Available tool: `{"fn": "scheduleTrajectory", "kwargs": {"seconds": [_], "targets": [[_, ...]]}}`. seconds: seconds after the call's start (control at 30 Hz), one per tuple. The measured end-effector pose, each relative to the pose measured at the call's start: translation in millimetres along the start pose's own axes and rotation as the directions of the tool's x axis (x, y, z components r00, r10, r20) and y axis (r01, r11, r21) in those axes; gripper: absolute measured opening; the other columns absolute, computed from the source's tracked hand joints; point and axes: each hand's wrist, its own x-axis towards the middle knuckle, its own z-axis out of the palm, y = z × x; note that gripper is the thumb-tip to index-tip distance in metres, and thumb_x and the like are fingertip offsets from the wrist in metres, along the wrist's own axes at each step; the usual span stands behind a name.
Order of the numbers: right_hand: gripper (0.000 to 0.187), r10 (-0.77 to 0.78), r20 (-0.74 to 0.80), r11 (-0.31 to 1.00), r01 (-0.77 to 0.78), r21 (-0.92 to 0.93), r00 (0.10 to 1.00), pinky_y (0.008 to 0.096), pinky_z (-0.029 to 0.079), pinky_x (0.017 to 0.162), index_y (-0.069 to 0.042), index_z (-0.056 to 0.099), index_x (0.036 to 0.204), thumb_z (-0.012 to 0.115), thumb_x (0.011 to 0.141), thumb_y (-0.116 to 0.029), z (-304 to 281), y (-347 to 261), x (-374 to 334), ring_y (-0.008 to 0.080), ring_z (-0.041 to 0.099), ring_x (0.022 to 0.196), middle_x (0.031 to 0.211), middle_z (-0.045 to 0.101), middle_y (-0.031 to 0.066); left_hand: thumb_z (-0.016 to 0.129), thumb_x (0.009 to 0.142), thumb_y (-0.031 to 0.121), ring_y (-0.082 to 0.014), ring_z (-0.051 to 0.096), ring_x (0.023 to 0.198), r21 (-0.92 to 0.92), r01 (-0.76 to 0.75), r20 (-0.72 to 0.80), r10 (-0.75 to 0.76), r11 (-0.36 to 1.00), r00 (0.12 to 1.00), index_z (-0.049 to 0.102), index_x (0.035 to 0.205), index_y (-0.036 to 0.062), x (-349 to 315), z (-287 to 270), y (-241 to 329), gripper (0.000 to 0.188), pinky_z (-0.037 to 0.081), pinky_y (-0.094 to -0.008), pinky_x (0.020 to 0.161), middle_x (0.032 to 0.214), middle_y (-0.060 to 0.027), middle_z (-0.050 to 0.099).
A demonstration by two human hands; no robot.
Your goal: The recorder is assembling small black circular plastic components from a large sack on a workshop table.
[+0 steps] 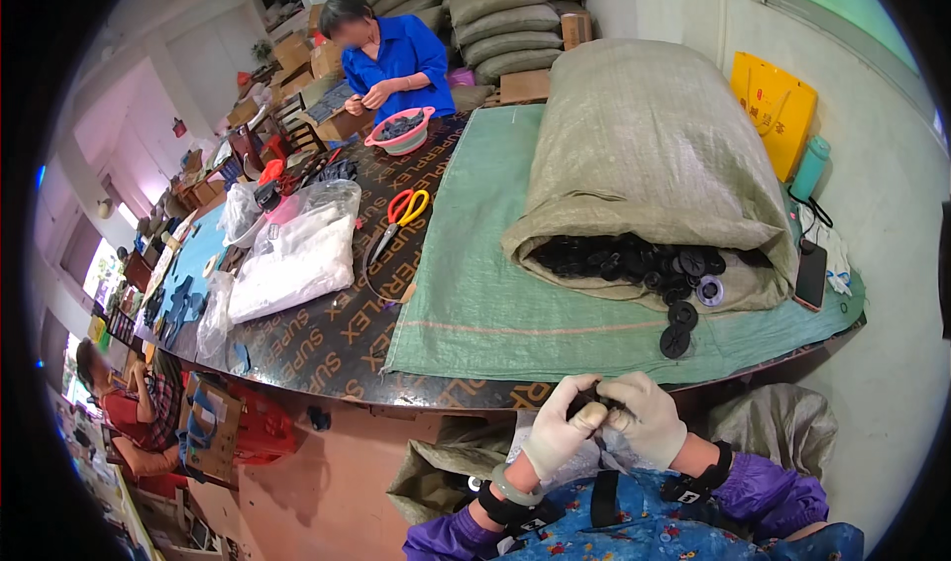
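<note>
My left hand (pixel 561 430) and my right hand (pixel 649 424), both in white gloves, meet just off the table's near edge. Fingers and thumbs of both are closed on a small black piece (pixel 600 403), mostly hidden between them; its exact kind does not show. Beyond the hands, a large woven sack (pixel 654 135) lies on its side with its mouth toward me. Black round slotted plastic parts (pixel 604 260) fill the mouth and spill out. Two of these black discs (pixel 677 339) rest on the green sheet (pixel 485 264), and a pale purple ring (pixel 709 291) sits among them.
Left on the dark table are scissors (pixel 399 226) with red and yellow handles and a plastic-wrapped white bundle (pixel 297 259). A co-worker in blue (pixel 406 61) stands by a pink basin (pixel 401 141). A phone (pixel 810 276) and bottle (pixel 810 168) stand right. Open sack (pixel 431 482) below.
</note>
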Motion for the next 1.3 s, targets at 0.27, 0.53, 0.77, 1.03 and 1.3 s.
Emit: {"fn": "scheduleTrajectory", "kwargs": {"seconds": [0.27,0.53,0.77,1.03,1.3], "targets": [[0.046,0.386,0.271,0.845,-0.456,0.278,0.882,0.0318,0.049,0.065,-0.005,0.052,0.112,0.050,0.094,-0.047,-9.4,-4.9,0.9,0.0181,0.062,0.073,0.090,0.062,0.0088,0.068,0.085,0.036,-0.0186,0.056,0.093,0.320,-0.202,-0.002,0.214,0.926,0.977,0.049,0.122,-0.0001,4.0,-3.1,-12.6,0.056,0.048,-0.0305,0.078,0.105,-0.0092,0.057],[0.052,0.068,0.037,0.998,-0.068,-0.004,0.997,0.0394,0.050,0.068,-0.006,0.050,0.115,0.048,0.091,-0.052,4.4,7.5,-2.8,0.0339,0.062,0.078,0.087,0.062,0.0136,0.066,0.089,0.029,-0.0104,0.053,0.083,-0.062,0.048,0.075,-0.043,0.997,0.996,0.050,0.119,0.0014,2.0,-5.5,12.3,0.044,0.046,-0.0263,0.076,0.094,-0.0030,0.056],[0.048,0.128,0.043,0.991,-0.129,0.020,0.991,0.0385,0.051,0.068,-0.007,0.051,0.114,0.049,0.092,-0.050,2.3,-1.4,-0.2,0.0328,0.064,0.081,0.089,0.065,0.0146,0.067,0.088,0.032,-0.0122,0.054,0.086,-0.274,0.133,0.025,-0.132,0.952,0.991,0.050,0.119,0.0018,-0.8,-2.3,6.7,0.047,0.047,-0.0264,0.077,0.100,-0.0049,0.056],[0.048,0.273,0.051,0.935,-0.277,0.221,0.961,0.0373,0.052,0.069,-0.008,0.053,0.111,0.053,0.090,-0.051,10.6,5.2,-3.3,0.0319,0.066,0.083,0.087,0.065,0.0152,0.066,0.085,0.045,-0.0089,0.052,0.087,0.151,-0.138,-0.005,0.140,0.979,0.990,0.049,0.122,-0.0006,6.0,-3.1,-7.5,0.061,0.045,-0.0238,0.076,0.101,-0.0044,0.057],[0.051,0.178,0.100,0.984,-0.179,-0.004,0.979,0.0351,0.050,0.077,-0.007,0.056,0.115,0.059,0.085,-0.048,-7.0,-3.3,13.0,0.0290,0.062,0.088,0.099,0.061,0.0139,0.057,0.093,0.029,-0.0138,0.059,0.076,-0.364,0.210,0.104,-0.184,0.907,0.977,0.051,0.120,-0.0009,3.4,-12.5,1.1,0.041,0.050,-0.0273,0.068,0.097,-0.0068,0.060]]}}
